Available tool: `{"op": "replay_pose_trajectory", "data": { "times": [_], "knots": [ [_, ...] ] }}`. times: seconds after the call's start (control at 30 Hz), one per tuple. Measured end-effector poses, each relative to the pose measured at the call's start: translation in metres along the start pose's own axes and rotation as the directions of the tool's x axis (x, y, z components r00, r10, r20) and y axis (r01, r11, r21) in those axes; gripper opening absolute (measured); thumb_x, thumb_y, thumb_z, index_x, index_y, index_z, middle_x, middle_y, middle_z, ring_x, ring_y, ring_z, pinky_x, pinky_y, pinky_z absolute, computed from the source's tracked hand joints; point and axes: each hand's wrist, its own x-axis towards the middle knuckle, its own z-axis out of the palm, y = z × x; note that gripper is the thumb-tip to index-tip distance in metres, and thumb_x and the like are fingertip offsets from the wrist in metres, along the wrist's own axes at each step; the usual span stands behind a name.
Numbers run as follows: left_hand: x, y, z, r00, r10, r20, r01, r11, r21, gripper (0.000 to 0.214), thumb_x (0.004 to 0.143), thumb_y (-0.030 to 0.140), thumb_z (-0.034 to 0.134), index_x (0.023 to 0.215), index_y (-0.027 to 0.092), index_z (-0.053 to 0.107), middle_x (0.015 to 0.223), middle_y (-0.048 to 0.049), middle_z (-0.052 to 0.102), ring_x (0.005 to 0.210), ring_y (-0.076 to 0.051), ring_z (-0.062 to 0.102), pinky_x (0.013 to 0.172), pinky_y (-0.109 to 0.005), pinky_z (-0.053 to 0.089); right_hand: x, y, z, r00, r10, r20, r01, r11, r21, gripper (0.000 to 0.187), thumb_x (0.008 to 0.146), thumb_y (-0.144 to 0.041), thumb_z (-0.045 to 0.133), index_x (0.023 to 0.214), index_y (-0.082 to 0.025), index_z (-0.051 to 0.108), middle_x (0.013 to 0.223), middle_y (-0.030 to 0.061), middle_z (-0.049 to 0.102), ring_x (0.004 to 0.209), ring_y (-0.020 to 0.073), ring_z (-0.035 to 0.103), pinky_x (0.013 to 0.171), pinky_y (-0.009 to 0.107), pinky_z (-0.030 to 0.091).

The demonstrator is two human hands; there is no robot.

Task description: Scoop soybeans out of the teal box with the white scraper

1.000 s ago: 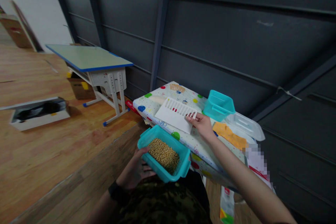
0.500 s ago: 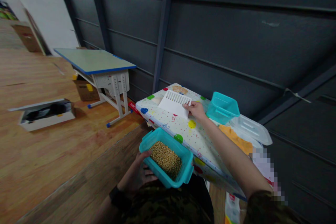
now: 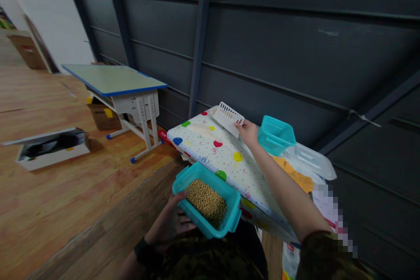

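My left hand [image 3: 179, 216] holds a teal plastic container [image 3: 233, 210] from its left side, thumb over the rim and fingers underneath. Round tan beans, which look like soybeans [image 3: 206, 201], lie inside it. The container is just off the near edge of the table. My right hand [image 3: 246, 132] reaches across the tabletop and pinches the right end of a white plastic piece [image 3: 226, 123] with a row of slots along its far edge. That piece is tilted near the far side of the table. Behind it, a tan patch shows only partly.
A balloon-patterned cloth covers the table [image 3: 193, 143]. On its right are a second teal container [image 3: 277, 133], a clear lid [image 3: 311, 160] and an orange cloth [image 3: 292, 173]. A dark panelled wall [image 3: 278, 43] rises behind. Leftward stand a desk [image 3: 114, 79] and a long white box [image 3: 55, 153].
My right hand has shifted the slotted white piece slightly away and raised its tilt, uncovering more of the tablecloth. My left hand and the bean container stay nearly in place.
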Motion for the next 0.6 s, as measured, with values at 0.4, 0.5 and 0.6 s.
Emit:
{"op": "replay_pose_trajectory", "data": {
  "times": [0.4, 0.5, 0.6],
  "knots": [
    [-0.012, 0.007, 0.009, 1.0, 0.002, -0.011, -0.001, 0.998, 0.064, 0.129, 0.055, 0.063, 0.1, 0.163, 0.028, 0.039, 0.143, -0.0236, 0.067, 0.121, -0.049, 0.079, 0.104, -0.056, 0.062, -0.032, -0.015, 0.015, 0.999, -0.018, 0.038, 0.029, 0.949, -0.314, 0.026, 0.107, -0.027, 0.065, 0.084, -0.022, 0.075, 0.075, 0.0085, 0.076, 0.072, 0.0244, 0.063, 0.071, 0.034, 0.032],
    [-0.02, 0.012, 0.015, 1.0, 0.0, -0.006, 0.0, 0.998, 0.064, 0.138, 0.045, 0.061, 0.103, 0.161, 0.028, 0.036, 0.141, -0.0226, 0.066, 0.124, -0.05, 0.078, 0.1, -0.053, 0.063, -0.038, -0.016, 0.016, 0.998, -0.003, 0.062, 0.024, 0.941, -0.337, 0.027, 0.108, -0.027, 0.064, 0.085, -0.022, 0.077, 0.08, 0.0104, 0.079, 0.073, 0.0247, 0.065, 0.071, 0.034, 0.033],
    [-0.018, 0.011, 0.014, 1.0, -0.008, -0.012, 0.009, 0.998, 0.057, 0.131, 0.048, 0.06, 0.102, 0.158, 0.028, 0.039, 0.129, -0.0173, 0.067, 0.121, -0.049, 0.078, 0.096, -0.051, 0.063, -0.044, -0.019, 0.016, 0.997, -0.002, 0.083, 0.029, 0.946, -0.324, 0.028, 0.108, -0.027, 0.065, 0.083, -0.022, 0.076, 0.081, 0.0109, 0.08, 0.074, 0.0244, 0.068, 0.073, 0.034, 0.035]
  ]
}}
